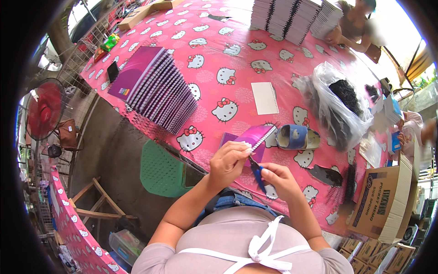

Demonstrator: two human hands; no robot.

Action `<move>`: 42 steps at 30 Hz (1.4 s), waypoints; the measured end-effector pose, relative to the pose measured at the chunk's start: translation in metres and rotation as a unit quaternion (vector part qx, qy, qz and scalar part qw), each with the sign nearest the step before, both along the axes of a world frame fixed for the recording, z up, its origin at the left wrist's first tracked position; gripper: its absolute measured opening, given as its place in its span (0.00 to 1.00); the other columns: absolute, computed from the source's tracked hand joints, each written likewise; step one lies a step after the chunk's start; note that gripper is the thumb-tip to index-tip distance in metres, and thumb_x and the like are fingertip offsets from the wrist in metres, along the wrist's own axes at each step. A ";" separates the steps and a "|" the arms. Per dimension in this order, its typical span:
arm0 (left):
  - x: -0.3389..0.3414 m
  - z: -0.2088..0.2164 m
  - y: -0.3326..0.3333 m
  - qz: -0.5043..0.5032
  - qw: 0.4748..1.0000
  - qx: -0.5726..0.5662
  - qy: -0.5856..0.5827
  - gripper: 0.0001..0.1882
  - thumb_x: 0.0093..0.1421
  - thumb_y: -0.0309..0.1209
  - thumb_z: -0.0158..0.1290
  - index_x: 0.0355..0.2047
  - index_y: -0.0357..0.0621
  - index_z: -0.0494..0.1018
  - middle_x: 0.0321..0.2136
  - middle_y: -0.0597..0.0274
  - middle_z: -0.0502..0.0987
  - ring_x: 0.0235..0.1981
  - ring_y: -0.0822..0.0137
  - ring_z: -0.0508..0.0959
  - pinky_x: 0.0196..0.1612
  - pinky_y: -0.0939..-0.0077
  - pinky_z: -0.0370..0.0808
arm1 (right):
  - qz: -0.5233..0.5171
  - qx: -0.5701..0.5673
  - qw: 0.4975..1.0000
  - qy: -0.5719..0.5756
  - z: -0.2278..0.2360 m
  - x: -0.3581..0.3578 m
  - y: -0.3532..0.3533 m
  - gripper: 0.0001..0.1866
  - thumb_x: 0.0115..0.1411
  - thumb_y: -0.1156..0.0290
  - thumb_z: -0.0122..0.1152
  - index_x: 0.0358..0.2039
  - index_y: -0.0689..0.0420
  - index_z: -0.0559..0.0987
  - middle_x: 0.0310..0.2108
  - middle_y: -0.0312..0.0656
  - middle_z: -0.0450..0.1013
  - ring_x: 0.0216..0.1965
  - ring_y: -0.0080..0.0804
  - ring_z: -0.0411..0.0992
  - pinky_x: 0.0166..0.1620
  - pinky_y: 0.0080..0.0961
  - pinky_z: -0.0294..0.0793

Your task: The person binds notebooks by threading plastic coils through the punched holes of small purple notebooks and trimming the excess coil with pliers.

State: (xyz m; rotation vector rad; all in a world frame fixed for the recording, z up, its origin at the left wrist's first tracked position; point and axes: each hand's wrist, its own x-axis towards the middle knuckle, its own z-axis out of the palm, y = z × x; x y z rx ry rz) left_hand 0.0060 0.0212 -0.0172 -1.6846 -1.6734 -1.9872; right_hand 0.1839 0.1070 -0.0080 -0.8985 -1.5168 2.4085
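Note:
My left hand [226, 163] is closed on a purple-covered spiral notebook [253, 135], fingers pinching the near end of its bound edge. In my right hand [282, 180] is a pair of pliers [257, 173] with blue handles, gripped from the side. The dark jaws of the pliers meet the end of the notebook's spiral, close to my left fingertips. Another purple cover [226, 138] lies flat on the table beneath. Just right of the notebook sits a rounded blue thing [293, 137] with a pale inside; its kind is unclear.
Purple spiral notebooks [159, 91] form a tall leaning stack on the pink table [205, 59]. Thicker piles [285, 20] stand at the back. A plastic bag [335, 107] holds black coils. Nearby are a white pad [264, 98], a cardboard box [376, 198], a green chair [159, 170] and two people.

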 end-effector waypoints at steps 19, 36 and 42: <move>-0.153 0.096 -0.079 0.370 0.905 0.201 -0.063 0.29 0.68 0.51 0.40 0.59 0.40 0.65 0.58 0.48 0.66 0.58 0.57 0.67 0.59 0.61 0.62 | -0.073 0.318 0.866 0.380 0.155 -0.224 -0.001 0.19 0.55 0.81 0.62 0.48 0.60 0.73 0.28 0.33 0.61 0.28 0.19 0.62 0.30 0.15 0.65; -0.209 0.108 -0.042 0.339 0.898 0.054 -0.276 0.39 0.67 0.60 0.32 0.42 0.32 0.74 0.36 0.53 0.77 0.37 0.67 0.75 0.44 0.73 0.70 | -0.136 0.567 0.776 0.242 0.099 -0.336 0.021 0.19 0.55 0.61 0.62 0.33 0.65 0.68 0.33 0.52 0.66 0.34 0.43 0.65 0.39 0.38 0.66; -0.226 0.093 -0.040 0.313 0.912 0.074 -0.256 0.39 0.67 0.61 0.29 0.49 0.34 0.71 0.39 0.54 0.76 0.41 0.66 0.74 0.48 0.71 0.68 | -0.177 0.546 0.769 0.281 0.094 -0.349 0.017 0.21 0.58 0.63 0.59 0.42 0.65 0.67 0.36 0.52 0.65 0.39 0.44 0.65 0.44 0.39 0.65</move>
